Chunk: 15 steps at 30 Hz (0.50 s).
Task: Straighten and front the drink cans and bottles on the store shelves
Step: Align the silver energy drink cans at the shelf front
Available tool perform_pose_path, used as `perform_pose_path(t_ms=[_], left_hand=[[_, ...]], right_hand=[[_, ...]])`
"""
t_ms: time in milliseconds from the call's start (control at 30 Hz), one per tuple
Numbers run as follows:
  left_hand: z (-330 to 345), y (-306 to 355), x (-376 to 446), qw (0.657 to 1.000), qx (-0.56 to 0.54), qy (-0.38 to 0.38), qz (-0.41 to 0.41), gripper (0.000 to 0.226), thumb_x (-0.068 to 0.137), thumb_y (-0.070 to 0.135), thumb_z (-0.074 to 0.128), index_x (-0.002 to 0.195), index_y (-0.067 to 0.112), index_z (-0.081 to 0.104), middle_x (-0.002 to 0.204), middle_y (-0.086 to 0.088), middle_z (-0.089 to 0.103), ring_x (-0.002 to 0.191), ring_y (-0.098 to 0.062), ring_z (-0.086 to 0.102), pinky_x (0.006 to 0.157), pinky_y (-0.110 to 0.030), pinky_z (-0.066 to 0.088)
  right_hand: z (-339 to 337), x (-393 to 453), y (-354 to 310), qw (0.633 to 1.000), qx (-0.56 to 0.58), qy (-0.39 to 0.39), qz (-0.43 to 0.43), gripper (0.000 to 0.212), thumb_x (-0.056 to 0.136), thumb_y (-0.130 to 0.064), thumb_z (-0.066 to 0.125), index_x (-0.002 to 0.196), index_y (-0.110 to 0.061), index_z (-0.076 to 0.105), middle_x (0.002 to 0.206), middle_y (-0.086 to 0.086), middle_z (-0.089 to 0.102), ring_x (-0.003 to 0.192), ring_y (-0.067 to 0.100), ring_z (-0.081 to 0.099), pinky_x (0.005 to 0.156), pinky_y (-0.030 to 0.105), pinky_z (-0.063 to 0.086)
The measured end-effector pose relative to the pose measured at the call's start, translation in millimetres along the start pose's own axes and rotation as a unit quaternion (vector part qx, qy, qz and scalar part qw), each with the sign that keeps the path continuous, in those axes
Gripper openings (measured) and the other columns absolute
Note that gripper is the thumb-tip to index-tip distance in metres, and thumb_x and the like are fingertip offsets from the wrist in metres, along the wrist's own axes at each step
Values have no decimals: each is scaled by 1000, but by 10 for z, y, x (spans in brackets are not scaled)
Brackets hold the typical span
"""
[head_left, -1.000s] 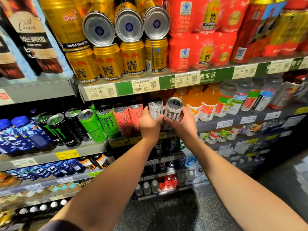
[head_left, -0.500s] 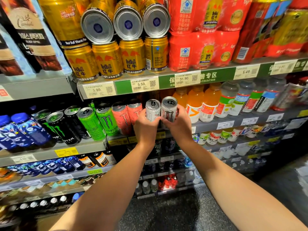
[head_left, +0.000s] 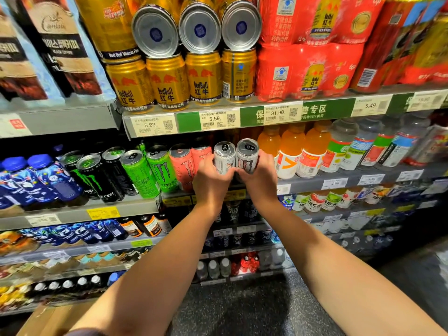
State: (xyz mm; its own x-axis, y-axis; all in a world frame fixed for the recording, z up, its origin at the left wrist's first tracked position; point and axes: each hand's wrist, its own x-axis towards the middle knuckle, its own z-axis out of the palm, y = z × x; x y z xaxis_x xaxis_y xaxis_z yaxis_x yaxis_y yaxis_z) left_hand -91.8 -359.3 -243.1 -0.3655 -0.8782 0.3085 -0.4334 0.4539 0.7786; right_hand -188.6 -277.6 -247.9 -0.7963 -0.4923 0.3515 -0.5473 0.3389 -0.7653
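The gold cans (head_left: 167, 83) on the top shelf read "RedBull 红牛". Price tags (head_left: 214, 120) along that shelf's front edge show 5.99, 5.59, 31.90 and 5.49 (a green strip (head_left: 324, 110) beside them reads "专区"). The black cans (head_left: 97, 178) below say "MONSTER". The bag (head_left: 60, 44) at the top left corner reads "BLACK COFFEE".

Grey metal shelves (head_left: 72, 120) with price-label strips (head_left: 242, 117) rise above a dark speckled floor (head_left: 242, 311), brightly lit.
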Motion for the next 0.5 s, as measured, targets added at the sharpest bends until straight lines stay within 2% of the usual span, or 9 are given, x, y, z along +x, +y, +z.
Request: perform_pose_path(t_ms=[67,167,300,500], left_hand=[[10,-17,13,1000,-7,2,4,43,69,49,80,97,20,64,92,3,61,79,-17,58,62,-28,44],[4,-25,6,999,-28,2,16,35,71,40,82,94,21,65,87,3,61,75,-12,52,61,-27,41],[8,-84,10,998,-48,3,27,36,70,45,79,94,21,67,83,3,67,78,-15,61,61,-30,49],[-6,-44,-10,995,-96,-4,-35,34,70,38,83,97,30,64,78,19,69,77,-2,67,66,-24,54]], right_hand=[[27,-1,20,1000,-17,-2,-8,62,70,-30,86,122,-14,55,111,5,57,102,17,50,75,20,35],[54,13,37,1000,-13,-7,-3,65,70,-33,85,124,-15,54,114,2,59,107,18,53,78,22,39],[54,20,15,1000,10,-5,1,62,71,-28,84,124,-19,53,117,-1,62,109,18,57,81,24,43],[107,62,-1,998,-45,-10,32,67,75,-28,82,131,-17,47,116,5,56,105,24,54,76,26,38]])
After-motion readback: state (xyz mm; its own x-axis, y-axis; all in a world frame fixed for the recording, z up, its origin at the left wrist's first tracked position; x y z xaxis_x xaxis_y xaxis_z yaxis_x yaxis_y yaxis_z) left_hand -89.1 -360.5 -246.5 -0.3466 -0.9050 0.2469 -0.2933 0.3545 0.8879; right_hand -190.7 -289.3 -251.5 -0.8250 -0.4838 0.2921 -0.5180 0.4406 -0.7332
